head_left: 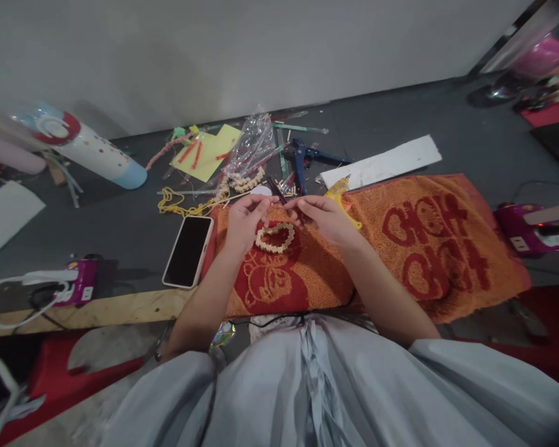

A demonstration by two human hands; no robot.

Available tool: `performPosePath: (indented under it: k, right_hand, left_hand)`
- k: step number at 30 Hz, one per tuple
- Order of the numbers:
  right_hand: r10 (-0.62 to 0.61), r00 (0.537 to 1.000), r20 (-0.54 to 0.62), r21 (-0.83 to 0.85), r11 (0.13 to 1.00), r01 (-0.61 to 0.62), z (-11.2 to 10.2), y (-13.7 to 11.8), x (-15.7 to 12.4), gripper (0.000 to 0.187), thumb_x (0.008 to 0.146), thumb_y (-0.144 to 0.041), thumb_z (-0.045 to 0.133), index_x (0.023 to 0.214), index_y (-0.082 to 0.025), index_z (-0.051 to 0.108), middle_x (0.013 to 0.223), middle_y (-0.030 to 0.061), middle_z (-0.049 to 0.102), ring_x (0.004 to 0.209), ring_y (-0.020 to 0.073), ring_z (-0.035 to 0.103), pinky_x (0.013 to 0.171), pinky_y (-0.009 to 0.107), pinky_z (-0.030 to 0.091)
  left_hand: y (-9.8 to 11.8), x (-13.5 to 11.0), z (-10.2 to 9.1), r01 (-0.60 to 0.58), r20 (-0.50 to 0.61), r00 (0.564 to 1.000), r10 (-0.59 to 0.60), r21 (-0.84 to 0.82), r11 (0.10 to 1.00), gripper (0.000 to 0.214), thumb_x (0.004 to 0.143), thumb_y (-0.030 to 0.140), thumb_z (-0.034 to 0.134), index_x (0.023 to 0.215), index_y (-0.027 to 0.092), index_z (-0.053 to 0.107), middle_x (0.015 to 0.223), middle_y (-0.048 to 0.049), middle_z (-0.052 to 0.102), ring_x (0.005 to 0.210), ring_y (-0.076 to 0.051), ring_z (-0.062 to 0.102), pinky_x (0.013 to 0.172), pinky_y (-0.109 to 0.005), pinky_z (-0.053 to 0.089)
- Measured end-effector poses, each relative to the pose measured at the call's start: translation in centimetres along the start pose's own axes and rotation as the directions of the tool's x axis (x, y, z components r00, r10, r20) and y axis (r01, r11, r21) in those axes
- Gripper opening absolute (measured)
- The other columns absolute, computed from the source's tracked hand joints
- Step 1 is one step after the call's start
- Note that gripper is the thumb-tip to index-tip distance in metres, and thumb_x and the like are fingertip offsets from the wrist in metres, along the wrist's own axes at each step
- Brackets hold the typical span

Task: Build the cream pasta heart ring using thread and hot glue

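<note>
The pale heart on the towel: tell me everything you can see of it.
The heart is an open outline of many small pale pieces set side by side, wood or beads, too small to tell. It lies flat on the red patch of the orange towel, between the left hand and the right hand. Both hands curl just above its top; whether they touch it is unclear.

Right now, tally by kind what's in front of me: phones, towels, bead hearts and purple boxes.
Phone: 1
Towel: 1
Bead heart: 1
Purple boxes: 2
Total: 5
</note>
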State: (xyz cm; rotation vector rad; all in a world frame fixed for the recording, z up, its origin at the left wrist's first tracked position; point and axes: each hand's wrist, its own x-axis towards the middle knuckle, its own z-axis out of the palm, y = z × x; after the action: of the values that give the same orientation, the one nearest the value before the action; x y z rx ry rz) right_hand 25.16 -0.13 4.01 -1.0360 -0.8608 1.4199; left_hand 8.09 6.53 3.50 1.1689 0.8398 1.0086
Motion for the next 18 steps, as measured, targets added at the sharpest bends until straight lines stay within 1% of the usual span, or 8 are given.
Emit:
performPosePath:
  k: [1, 3, 5, 7, 9, 12, 18]
  right_hand:
    - [0.007, 1.000, -0.004, 0.025, 1.000, -0.007, -0.05, -0.06, -0.01, 0.040, 0.068, -0.055, 0.079, 0.082, -0.017, 0.075, 0.070, -0.0005, 0.064, 0.060, 0.0076, 0.055, 0.056, 0.022, 0.045]
    - [0.019, 1.000, -0.021, 0.062, 0.998, -0.018, -0.13, -0.12, -0.06, 0.037, 0.067, -0.051, 0.081, 0.081, -0.018, 0.075, 0.074, 0.0004, 0.066, 0.061, 0.0075, 0.056, 0.056, 0.022, 0.045]
    - [0.026, 0.998, -0.057, 0.084, 0.996, -0.021, -0.21, -0.06, -0.11, 0.035, 0.067, -0.048, 0.081, 0.083, -0.018, 0.076, 0.077, 0.0012, 0.068, 0.062, 0.0075, 0.056, 0.056, 0.022, 0.046]
    - [0.025, 0.993, -0.115, 0.099, 0.995, -0.014, -0.27, 0.09, -0.09, 0.035, 0.065, -0.046, 0.083, 0.086, -0.019, 0.076, 0.078, 0.0014, 0.070, 0.063, 0.0078, 0.056, 0.057, 0.022, 0.048]
    - [0.017, 0.986, -0.166, 0.116, 0.993, 0.003, -0.35, 0.29, 0.01, 0.036, 0.062, -0.044, 0.085, 0.086, -0.019, 0.076, 0.076, 0.0011, 0.070, 0.063, 0.0081, 0.057, 0.058, 0.023, 0.050]
    - [-0.005, 0.979, -0.204, 0.131, 0.991, 0.033, -0.50, 0.54, 0.21, 0.033, 0.058, -0.040, 0.088, 0.082, -0.020, 0.075, 0.074, 0.0005, 0.071, 0.062, 0.0080, 0.058, 0.059, 0.023, 0.051]
    - [-0.032, 0.975, -0.218, 0.103, 0.993, 0.056, -0.85, 0.57, 0.26, 0.029, 0.063, -0.040, 0.085, 0.084, -0.022, 0.074, 0.082, 0.0007, 0.072, 0.069, 0.0093, 0.062, 0.059, 0.023, 0.052]
  left_hand:
    - [0.18, -0.01, 0.05, 0.009, 0.006, 1.000, -0.009, -0.038, 0.999, 0.036, 0.069, 0.045, 0.082, 0.080, 0.016, 0.064, 0.087, -0.0041, 0.076, 0.045, -0.003, 0.044, 0.042, -0.019, 0.041]
    - [0.50, -0.04, 0.17, 0.030, 0.024, 0.999, -0.028, -0.086, 0.996, 0.040, 0.068, 0.047, 0.083, 0.080, 0.017, 0.060, 0.077, -0.0016, 0.074, 0.043, -0.003, 0.044, 0.040, -0.018, 0.041]
    - [0.70, -0.06, 0.29, 0.042, 0.030, 0.999, -0.039, -0.098, 0.994, 0.043, 0.064, 0.048, 0.085, 0.080, 0.017, 0.060, 0.065, 0.0021, 0.068, 0.041, -0.004, 0.046, 0.038, -0.017, 0.041]
    - [0.76, -0.08, 0.36, 0.044, 0.022, 0.999, -0.043, -0.090, 0.995, 0.044, 0.060, 0.049, 0.087, 0.079, 0.017, 0.063, 0.059, 0.0041, 0.064, 0.041, -0.004, 0.049, 0.038, -0.016, 0.043]
    - [0.74, -0.11, 0.36, 0.046, 0.009, 0.999, -0.046, -0.079, 0.996, 0.044, 0.058, 0.049, 0.088, 0.079, 0.016, 0.066, 0.058, 0.0043, 0.063, 0.042, -0.004, 0.051, 0.040, -0.016, 0.046]
    - [0.59, -0.14, 0.27, 0.048, 0.005, 0.999, -0.048, -0.054, 0.997, 0.043, 0.058, 0.048, 0.088, 0.080, 0.016, 0.070, 0.058, 0.0035, 0.063, 0.042, -0.004, 0.053, 0.042, -0.016, 0.049]
    - [-0.02, -0.08, -0.06, 0.025, 0.016, 1.000, -0.025, 0.019, 1.000, 0.038, 0.064, 0.046, 0.085, 0.084, 0.015, 0.075, 0.060, 0.0022, 0.063, 0.043, -0.005, 0.054, 0.044, -0.017, 0.050]
